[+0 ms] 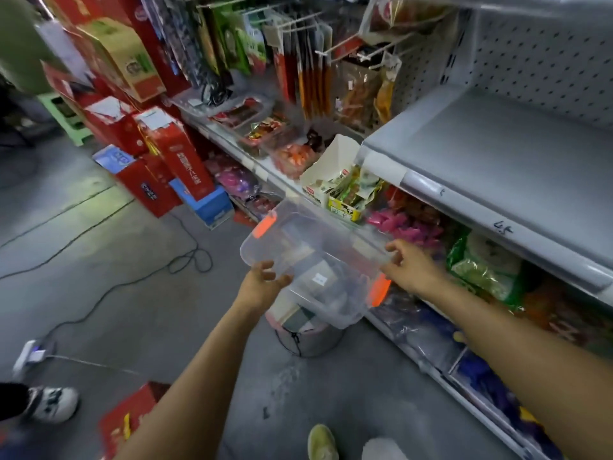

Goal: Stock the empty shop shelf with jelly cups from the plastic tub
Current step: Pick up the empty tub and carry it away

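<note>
The empty shelf [491,154] fills the view from one to three o'clock, a bare grey deck with a pegboard back and no jelly cups on it. So stocking has, by my reading, not begun and the step in hand is bringing the supply up to it. The plastic tub [315,247] is held in the air at the centre of the view, tilted, below and to the eight o'clock side of that shelf's front edge. It has one orange latch [264,227] at its ten o'clock end and another at its four o'clock end. Motion blur and the clear walls make it impossible to tell whether any cups lie inside. A grey bucket [311,340] stands on the floor directly below, at six o'clock from the tub. The left hand [262,283] grips the tub's near rim at seven o'clock, fingers curled over the edge. The right hand [411,267] pinches the rim at three o'clock, thumb and fingers closed on it just above the nearer latch. The next move probably calls for levelling the tub and resting it somewhere steady near the shelf. That would free one hand to lift cups out.
</note>
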A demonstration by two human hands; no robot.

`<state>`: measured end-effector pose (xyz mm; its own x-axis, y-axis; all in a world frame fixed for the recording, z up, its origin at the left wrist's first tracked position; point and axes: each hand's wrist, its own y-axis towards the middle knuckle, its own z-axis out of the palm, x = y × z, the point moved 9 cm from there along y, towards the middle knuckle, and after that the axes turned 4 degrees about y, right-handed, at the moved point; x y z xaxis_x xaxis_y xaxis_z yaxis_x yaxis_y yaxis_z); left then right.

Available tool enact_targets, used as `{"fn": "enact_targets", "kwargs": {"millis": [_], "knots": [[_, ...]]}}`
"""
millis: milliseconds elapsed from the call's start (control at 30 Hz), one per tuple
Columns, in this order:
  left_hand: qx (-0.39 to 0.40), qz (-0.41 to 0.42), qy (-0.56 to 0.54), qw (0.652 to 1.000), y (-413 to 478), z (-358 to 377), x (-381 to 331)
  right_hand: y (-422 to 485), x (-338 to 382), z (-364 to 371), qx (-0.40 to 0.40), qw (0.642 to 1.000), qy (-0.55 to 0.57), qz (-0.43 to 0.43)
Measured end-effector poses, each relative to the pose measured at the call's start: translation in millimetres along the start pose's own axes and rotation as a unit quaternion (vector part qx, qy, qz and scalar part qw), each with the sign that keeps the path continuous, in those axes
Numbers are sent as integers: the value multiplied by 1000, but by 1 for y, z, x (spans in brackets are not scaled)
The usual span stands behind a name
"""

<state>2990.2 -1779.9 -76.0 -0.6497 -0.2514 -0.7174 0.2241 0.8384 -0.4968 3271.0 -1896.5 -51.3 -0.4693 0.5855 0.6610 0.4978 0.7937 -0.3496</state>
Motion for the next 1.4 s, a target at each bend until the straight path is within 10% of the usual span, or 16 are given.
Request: {"fn": "enact_targets", "kwargs": {"millis": [300, 700, 1400], "knots": [[38, -255, -202, 945, 88, 81, 102, 141, -181, 111, 43, 975, 95, 194], [-4, -290, -261, 921, 136, 110, 125, 120, -139, 139, 50, 947, 176, 263], [-257, -191, -417, 851, 125, -285, 148, 183, 312, 266, 171, 947, 272, 18]]}}
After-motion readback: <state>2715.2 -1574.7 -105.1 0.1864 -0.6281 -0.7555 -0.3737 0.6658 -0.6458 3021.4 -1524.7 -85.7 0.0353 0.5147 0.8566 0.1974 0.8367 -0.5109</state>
